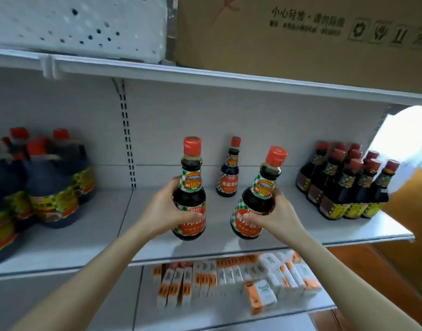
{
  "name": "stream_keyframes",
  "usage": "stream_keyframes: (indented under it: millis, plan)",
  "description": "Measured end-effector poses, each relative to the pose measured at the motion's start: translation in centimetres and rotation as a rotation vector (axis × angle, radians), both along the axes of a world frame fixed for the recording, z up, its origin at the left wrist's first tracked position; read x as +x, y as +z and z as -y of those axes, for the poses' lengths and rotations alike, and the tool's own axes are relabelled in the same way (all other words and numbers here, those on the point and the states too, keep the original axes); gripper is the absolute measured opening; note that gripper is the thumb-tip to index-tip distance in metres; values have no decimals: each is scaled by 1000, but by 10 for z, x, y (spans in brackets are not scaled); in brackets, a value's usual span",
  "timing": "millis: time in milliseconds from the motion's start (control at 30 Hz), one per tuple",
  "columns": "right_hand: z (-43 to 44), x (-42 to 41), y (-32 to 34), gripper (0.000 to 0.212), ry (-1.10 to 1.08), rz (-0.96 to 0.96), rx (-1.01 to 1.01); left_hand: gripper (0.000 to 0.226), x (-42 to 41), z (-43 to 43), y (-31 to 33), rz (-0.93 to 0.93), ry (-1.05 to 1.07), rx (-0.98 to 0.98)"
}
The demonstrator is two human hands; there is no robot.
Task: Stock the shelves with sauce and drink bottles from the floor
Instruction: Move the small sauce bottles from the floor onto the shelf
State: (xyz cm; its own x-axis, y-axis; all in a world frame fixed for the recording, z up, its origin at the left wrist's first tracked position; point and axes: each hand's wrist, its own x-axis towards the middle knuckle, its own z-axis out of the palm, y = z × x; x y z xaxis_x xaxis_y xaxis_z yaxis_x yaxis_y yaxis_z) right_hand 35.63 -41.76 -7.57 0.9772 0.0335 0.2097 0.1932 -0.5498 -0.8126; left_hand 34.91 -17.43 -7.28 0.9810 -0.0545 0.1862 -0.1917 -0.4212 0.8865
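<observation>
**A:** While both forearms reach up from the bottom edge, what do the hands have hold of?

**B:** One sauce bottle each. The left hand grips the left bottle, its fingers curled round the dark belly beside the label, and that bottle stands upright. The right hand grips the right bottle in the same way, with its fingers wrapped round the far side and its thumb across the label. This one tilts, its red cap leaning to the right.

**A:** And where are the two bottles?

**B:** Over the front part of the middle shelf, side by side but apart. I cannot tell whether their bases touch the board. Below, the lower shelf carries white-and-orange cartons, some upright in rows and some toppled.

**A:** Farther back?

**B:** A lone bottle with a red cap stands between the two held ones, near the back panel. To the right, a cluster of small dark bottles with red caps is packed close together. To the left are big dark jugs with yellow labels. Above, the top shelf bears a cardboard box and, left of it, a white foam box.
</observation>
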Motion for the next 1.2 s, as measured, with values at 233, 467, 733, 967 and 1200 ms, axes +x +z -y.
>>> stream_keyframes:
  millis: [233, 467, 733, 967, 1200]
  plan:
    - [8, 65, -21, 60, -30, -44, 60, 67, 81, 10, -21, -53, 31, -12]
    - [9, 120, -39, 60, 8, -156, 119, 70, 135, 25, -38, -87, 43, -13]
    - [9, 153, -54, 59, 86, -180, 165, 72, 172, 28, -63, -135, 81, -1]
    - [-2, 167, -68, 58, 107, -204, 132, 73, 187, 21, -74, -143, 108, -23]
    - [-5, 175, -71, 62, 92, -202, 168, 75, 202, 18, -79, -143, 62, -5]
